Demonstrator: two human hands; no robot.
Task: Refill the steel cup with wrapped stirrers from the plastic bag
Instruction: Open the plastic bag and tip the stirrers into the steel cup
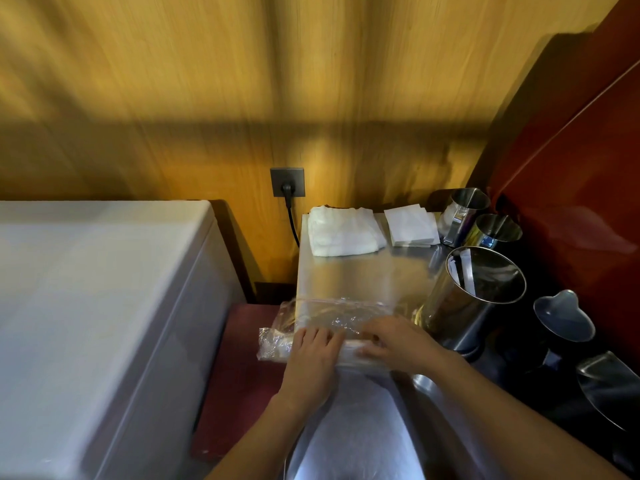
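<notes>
- Both hands lie low in the centre of the frame on the plastic bag [332,327]; the left hand [313,355] rests flat, fingers spread, so no closed grip; the right hand [394,341] curls at the bag's near edge, whether pinching film cannot be told.
- The bag looks thin, crinkly and slippery, its contents light and loose; a pinch at the mouth likely serves better than pressing the middle.
- The bag lies on the steel table [363,278], overhanging its left edge.
- The steel cup [474,292] stands just right of the bag, mouth wide; a few wrapped stirrers [467,275] seem visible inside; rigid, smooth, possibly tippy.
</notes>
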